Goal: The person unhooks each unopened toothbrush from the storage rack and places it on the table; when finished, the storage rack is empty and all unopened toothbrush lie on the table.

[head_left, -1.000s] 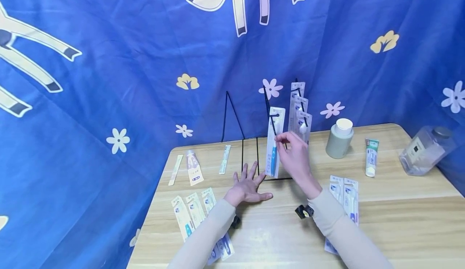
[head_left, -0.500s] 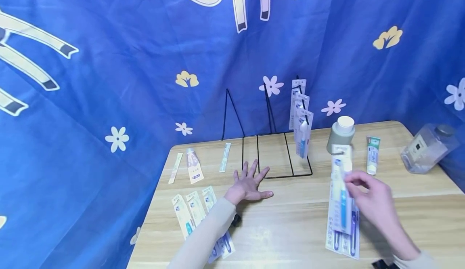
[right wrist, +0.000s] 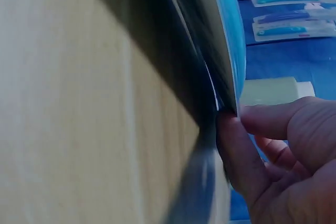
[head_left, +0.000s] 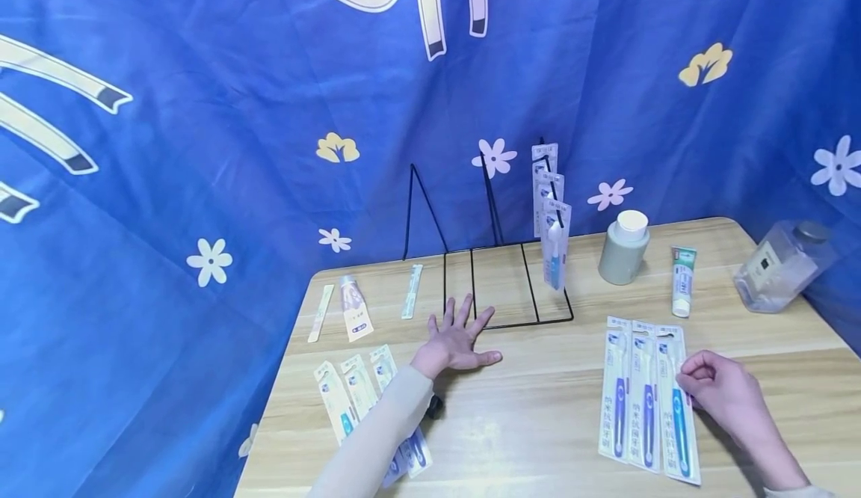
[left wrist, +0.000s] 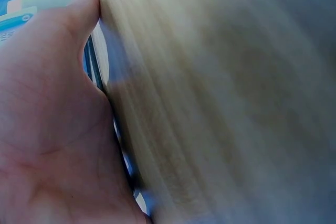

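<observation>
Pinching with curled right hand (head_left: 723, 397) the edge of a packaged toothbrush with blue handle (head_left: 678, 401), lying flat on the wooden table (head_left: 538, 423) at the front right. Thumb and fingers (right wrist: 273, 129) closed on the thin card edge, as seen from the right wrist view. Just beside this pack, on its left, two more toothbrush packs with purple handles (head_left: 632, 397), side by side in one row, edges touching or nearly so.

Left hand (head_left: 457, 341) flat on the table, palm down, fingers spread and straight, holding nothing, fingertips just at the base of the black wire rack (head_left: 504, 289). Three toothbrush packs (head_left: 553, 214) hanging on the right arm of the rack, one in front of the other.

Near the left forearm, more packs (head_left: 356, 393) lying at the table edge. Behind the rack on the right: a grey-green bottle with white cap (head_left: 624, 247), a toothpaste tube (head_left: 682, 281), a clear glass bottle (head_left: 780, 266). On the far left: a small tube (head_left: 353, 307) and two thin strips (head_left: 412, 292). Blue flowered cloth (head_left: 235, 146) behind everything.
</observation>
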{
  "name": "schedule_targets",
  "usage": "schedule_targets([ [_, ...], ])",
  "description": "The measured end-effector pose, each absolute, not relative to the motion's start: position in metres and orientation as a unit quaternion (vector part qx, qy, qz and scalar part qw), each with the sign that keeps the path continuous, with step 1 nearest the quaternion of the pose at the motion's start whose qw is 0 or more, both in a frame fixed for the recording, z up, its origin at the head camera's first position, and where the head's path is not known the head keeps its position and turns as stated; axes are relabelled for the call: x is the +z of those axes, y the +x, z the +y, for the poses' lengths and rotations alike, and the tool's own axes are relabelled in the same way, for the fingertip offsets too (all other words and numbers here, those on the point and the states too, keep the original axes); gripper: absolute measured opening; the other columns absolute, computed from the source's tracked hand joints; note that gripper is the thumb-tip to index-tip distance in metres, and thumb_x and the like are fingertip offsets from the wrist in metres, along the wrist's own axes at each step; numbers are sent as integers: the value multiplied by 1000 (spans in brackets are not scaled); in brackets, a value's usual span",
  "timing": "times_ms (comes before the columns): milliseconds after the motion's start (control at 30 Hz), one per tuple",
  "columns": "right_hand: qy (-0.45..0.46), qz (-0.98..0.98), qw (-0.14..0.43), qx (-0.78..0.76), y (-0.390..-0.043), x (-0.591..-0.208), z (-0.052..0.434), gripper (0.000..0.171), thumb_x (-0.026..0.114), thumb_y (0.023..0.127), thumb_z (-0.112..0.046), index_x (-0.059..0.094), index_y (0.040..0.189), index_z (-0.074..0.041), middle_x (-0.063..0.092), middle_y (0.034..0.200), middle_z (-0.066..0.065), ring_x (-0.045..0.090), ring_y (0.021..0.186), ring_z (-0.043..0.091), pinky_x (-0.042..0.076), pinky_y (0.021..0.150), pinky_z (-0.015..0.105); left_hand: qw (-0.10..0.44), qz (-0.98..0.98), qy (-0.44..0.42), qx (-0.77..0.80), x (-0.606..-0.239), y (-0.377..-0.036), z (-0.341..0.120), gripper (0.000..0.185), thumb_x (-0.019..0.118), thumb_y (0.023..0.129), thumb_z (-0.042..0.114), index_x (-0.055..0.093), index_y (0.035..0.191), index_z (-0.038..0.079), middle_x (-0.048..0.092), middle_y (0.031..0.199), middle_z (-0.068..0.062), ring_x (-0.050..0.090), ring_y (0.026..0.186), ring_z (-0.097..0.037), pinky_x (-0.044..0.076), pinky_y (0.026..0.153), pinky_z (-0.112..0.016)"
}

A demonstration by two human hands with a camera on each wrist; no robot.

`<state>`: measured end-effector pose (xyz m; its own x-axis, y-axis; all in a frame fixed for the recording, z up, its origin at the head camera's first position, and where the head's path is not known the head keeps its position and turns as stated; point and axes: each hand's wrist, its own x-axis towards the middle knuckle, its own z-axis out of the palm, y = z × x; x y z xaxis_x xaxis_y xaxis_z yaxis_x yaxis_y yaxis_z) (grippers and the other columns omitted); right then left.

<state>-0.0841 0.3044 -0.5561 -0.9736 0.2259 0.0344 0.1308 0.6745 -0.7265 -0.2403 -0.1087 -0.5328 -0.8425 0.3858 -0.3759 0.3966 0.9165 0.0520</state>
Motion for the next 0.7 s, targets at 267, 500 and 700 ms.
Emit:
schedule_targets([
  [267, -67, -957, 95, 267, -95, -545, 308, 20, 83, 77, -14, 63, 74, -12, 60, 63, -3, 47, 56, 10, 33, 52, 29, 190, 961, 201, -10, -532, -241, -110, 92, 41, 85, 88, 0, 160, 51, -15, 172, -2, -10, 158, -42, 9, 120, -75],
  [500, -26, -960, 111, 254, -127, -500, 287, 16, 77, 87, -21, 70, 90, -7, 69, 74, 6, 58, 61, 21, 40, 51, 34, 196, 960, 201, -9, -532, -240, -111, 92, 40, 85, 88, 0, 160, 52, -15, 172, 0, -11, 158, -41, 8, 120, -75],
  [700, 118, -923, 203, 304, -166, -456, 246, 24, 77, 87, -13, 73, 109, -5, 69, 124, 23, 66, 107, 44, 55, 84, 60, 196, 959, 203, -13, -533, -240, -109, 93, 40, 84, 89, -1, 159, 52, -16, 172, 0, -10, 158, -41, 9, 120, -74],
])
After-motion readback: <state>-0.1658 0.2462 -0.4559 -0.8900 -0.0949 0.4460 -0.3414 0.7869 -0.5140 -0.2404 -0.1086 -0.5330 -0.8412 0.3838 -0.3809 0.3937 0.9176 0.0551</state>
